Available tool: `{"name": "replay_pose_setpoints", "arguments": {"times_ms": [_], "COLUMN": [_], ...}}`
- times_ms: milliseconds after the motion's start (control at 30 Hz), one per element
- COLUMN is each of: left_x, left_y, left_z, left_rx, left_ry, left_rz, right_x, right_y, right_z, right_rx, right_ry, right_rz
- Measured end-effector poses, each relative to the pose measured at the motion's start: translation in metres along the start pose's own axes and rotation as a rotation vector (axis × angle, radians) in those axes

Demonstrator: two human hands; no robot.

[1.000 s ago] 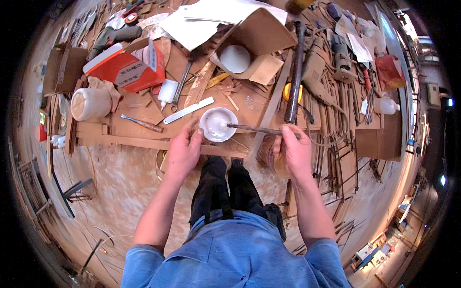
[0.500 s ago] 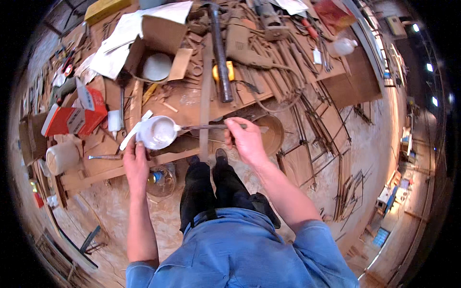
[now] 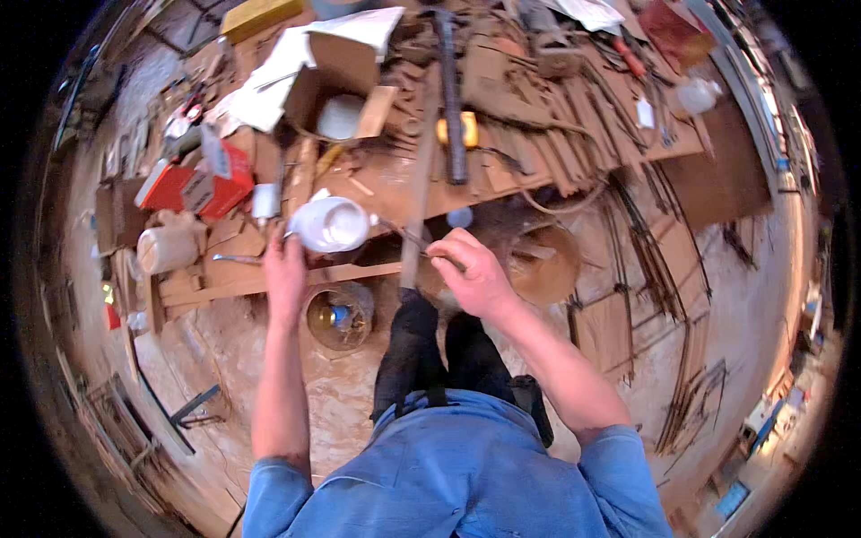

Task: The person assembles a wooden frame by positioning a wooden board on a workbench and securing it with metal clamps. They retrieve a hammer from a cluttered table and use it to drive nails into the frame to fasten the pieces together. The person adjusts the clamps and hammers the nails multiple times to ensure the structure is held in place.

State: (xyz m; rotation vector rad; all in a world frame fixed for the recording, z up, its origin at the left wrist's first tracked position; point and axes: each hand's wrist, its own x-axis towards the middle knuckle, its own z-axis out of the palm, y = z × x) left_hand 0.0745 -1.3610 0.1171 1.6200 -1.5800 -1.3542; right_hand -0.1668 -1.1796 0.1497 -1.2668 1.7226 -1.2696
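Observation:
A white plastic tub (image 3: 314, 229) is in my left hand (image 3: 287, 276), its fingers closed on the tub's left side. The tub is tilted, and its mouth faces to the right, with something whitish inside. My right hand (image 3: 473, 276) pinches the thin dark handle of a brush (image 3: 415, 238). The brush reaches left toward the tub, its pale tip at the tub's right rim; blur hides whether they touch. Both hands are above the near edge of the cluttered wooden workbench (image 3: 215, 294).
Behind the tub stand an open cardboard box (image 3: 345, 63) and a red carton (image 3: 220, 179). A long dark bar (image 3: 451, 108) lies beside a yellow tape measure (image 3: 466, 130). Below the bench edge are a round bin (image 3: 341, 327) and a brown basin (image 3: 547, 264). Metal rods lean at right.
The scene has shifted rightward in view as the head turned. The tub has tipped so its mouth faces more to the right. The brush handle now slopes down toward my right hand.

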Motion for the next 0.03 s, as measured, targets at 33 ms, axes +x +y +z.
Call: {"name": "replay_pose_setpoints", "arguments": {"times_ms": [33], "left_x": [0.0032], "left_y": [-0.0026], "left_z": [-0.0077], "left_rx": [0.185], "left_ry": [0.023], "left_rz": [-0.019], "right_x": [-0.0075], "right_y": [-0.0050], "right_z": [-0.0094], "right_rx": [-0.065], "right_ry": [0.008], "right_rz": [-0.021]}}
